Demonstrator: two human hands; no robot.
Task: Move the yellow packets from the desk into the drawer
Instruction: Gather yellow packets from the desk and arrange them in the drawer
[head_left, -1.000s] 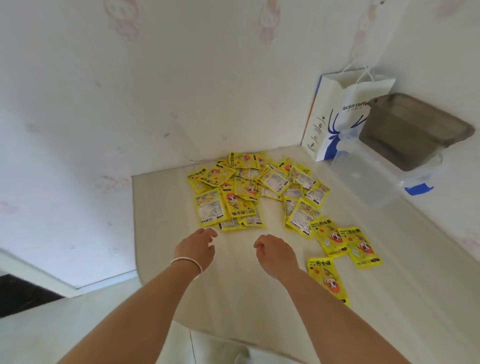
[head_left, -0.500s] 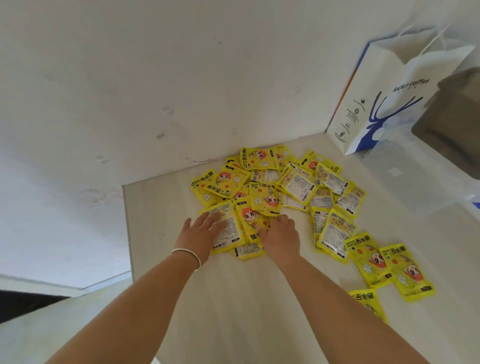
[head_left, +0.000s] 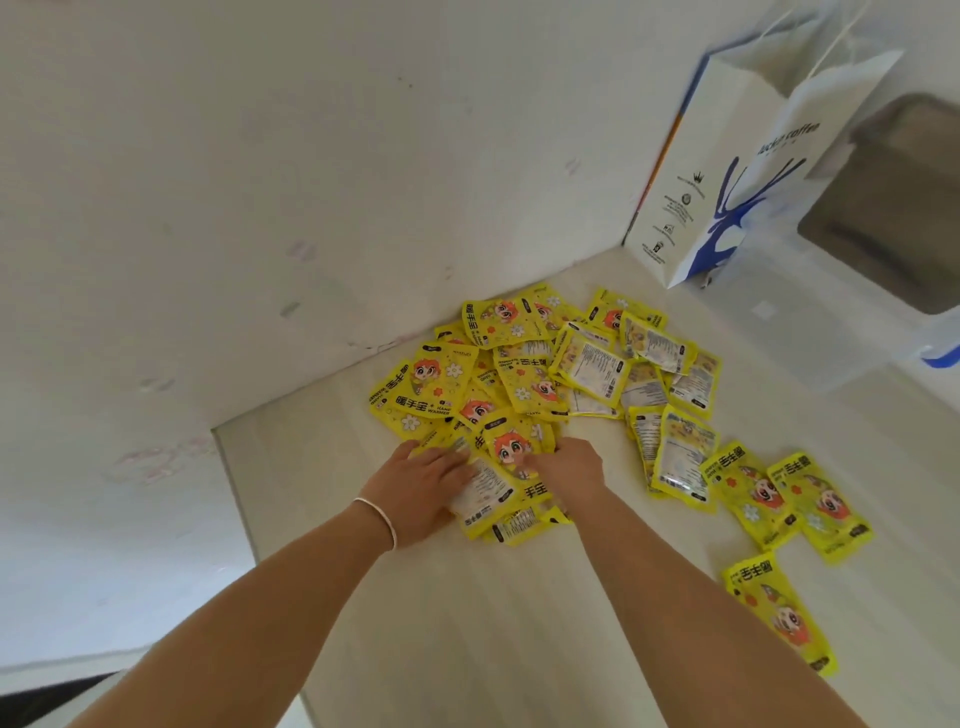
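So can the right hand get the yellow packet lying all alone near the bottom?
Probably yes. The lone packet lies flat on bare desk beside the right forearm, nothing covering it. The right hand is busy at the pile and would need to pull back.
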